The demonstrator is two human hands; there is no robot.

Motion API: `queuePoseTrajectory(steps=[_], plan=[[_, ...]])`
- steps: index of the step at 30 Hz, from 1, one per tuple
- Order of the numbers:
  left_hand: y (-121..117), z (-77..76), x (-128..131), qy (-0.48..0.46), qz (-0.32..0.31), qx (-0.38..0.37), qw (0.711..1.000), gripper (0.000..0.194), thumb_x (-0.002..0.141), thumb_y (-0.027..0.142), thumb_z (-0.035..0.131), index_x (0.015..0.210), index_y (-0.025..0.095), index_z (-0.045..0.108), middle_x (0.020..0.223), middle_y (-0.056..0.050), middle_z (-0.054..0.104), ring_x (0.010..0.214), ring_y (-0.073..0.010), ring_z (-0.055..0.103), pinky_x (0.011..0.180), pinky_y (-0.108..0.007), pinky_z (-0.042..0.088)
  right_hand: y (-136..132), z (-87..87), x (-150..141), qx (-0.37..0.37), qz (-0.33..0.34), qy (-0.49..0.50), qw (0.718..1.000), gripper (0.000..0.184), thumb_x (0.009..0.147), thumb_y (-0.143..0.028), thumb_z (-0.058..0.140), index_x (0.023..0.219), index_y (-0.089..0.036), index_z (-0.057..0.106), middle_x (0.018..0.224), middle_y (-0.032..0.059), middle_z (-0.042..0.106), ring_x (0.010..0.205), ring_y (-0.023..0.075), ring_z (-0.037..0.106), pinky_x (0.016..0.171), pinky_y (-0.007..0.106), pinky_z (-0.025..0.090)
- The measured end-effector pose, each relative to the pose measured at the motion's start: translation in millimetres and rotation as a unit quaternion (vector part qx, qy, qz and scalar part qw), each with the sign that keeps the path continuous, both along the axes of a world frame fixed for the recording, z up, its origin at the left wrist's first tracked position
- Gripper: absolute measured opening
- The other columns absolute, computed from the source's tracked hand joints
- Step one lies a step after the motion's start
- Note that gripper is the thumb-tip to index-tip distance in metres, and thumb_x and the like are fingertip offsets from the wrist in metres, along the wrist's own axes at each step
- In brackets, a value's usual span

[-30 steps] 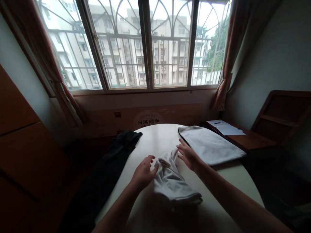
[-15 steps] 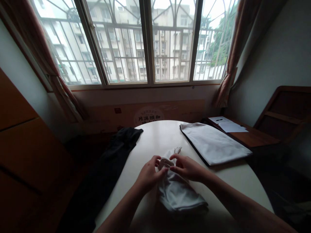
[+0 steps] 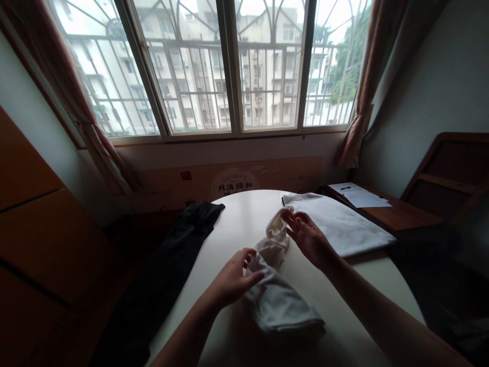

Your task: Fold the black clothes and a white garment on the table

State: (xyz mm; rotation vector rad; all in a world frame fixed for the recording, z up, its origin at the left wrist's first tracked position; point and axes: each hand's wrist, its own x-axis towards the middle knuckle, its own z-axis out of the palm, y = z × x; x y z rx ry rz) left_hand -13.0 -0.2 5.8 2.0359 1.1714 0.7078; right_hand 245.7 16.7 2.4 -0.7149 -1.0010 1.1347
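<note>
A crumpled light-grey cloth garment (image 3: 284, 303) lies on the white table, its kind not clear. My left hand (image 3: 233, 275) grips the cloth near its middle, thumb on the near side and fingers curled at a fold. Farther away, my right hand (image 3: 307, 238) has its fingertips at the raised, loop-like far end of the cloth, which looks like an opening with a pale inside. Between the hands the cloth stretches out in a narrow, wrinkled strip. The wider part spreads flat toward me.
A folded white cloth (image 3: 336, 227) lies at the table's right, close to my right hand. Dark clothing (image 3: 183, 244) hangs over the left edge of the round table (image 3: 244, 214). Papers (image 3: 359, 196) rest on a wooden surface beyond, near a chair (image 3: 443, 183).
My right hand has moved away and to the right, drawing out the bunched far end of the cloth. My left hand stays about where it was on the cloth.
</note>
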Motion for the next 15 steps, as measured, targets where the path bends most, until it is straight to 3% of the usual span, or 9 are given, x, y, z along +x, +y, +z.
queuePoseTrajectory(steps=[2,4,7,11,13,15], plan=[[-7.0,-1.8,3.7,0.035,-0.013,-0.004,0.999,0.068,0.069,0.026,0.073,0.135,0.017,0.058,0.122,-0.012,0.068,0.102,-0.0266,0.065,0.089,-0.035,0.05,4.2,-9.8,3.7,0.022,-0.023,-0.114,0.993,0.065,0.084,-0.051,0.073,0.142,-0.039,0.045,0.165,0.0031,0.035,0.153,0.0262,0.029,0.118,0.049,0.035],[-11.0,-3.7,6.1,0.057,-0.021,-0.026,0.998,0.073,0.07,0.019,0.066,0.142,0.017,0.053,0.116,-0.011,0.071,0.089,-0.0235,0.067,0.082,-0.033,0.051,8.5,-22.0,6.8,0.043,-0.052,-0.244,0.967,0.084,0.084,-0.045,0.072,0.155,-0.039,0.028,0.171,0.0045,0.019,0.156,0.0277,0.02,0.122,0.053,0.028],[-9.0,-4.2,6.9,0.059,-0.029,-0.035,0.997,0.064,0.071,0.013,0.056,0.134,0.018,0.061,0.103,-0.006,0.074,0.079,-0.0202,0.066,0.075,-0.03,0.049,12.4,-35.5,10.5,0.067,-0.091,-0.393,0.913,0.08,0.084,-0.035,0.069,0.156,-0.03,0.034,0.166,0.0117,0.03,0.152,0.0309,0.03,0.122,0.055,0.028],[-2.2,7.1,4.3,-0.018,0.006,-0.029,0.999,0.039,0.067,0.015,0.053,0.101,0.017,0.073,0.092,-0.005,0.074,0.082,-0.0207,0.064,0.075,-0.029,0.047,6.8,-35.6,11.6,0.103,-0.098,-0.541,0.829,0.067,0.079,-0.023,0.069,0.144,-0.021,0.055,0.153,0.0173,0.05,0.145,0.0332,0.042,0.12,0.053,0.034],[-4.0,17.3,-2.3,-0.107,0.013,-0.067,0.992,0.026,0.065,0.018,0.054,0.084,0.017,0.072,0.079,-0.003,0.07,0.075,-0.0186,0.061,0.069,-0.027,0.045,1.4,-31.0,10.3,0.119,-0.088,-0.602,0.784,0.066,0.075,-0.02,0.074,0.14,-0.022,0.061,0.149,0.0172,0.055,0.141,0.0346,0.048,0.116,0.051,0.039],[-10.2,26.8,-14.4,-0.196,-0.046,-0.16,0.966,0.016,0.064,0.023,0.058,0.072,0.017,0.07,0.068,-0.002,0.065,0.065,-0.0165,0.057,0.061,-0.025,0.042,-2.3,-26.3,8.6,0.121,-0.089,-0.655,0.74,0.052,0.074,-0.016,0.075,0.125,-0.024,0.072,0.141,0.0154,0.061,0.135,0.0351,0.054,0.111,0.049,0.044]])
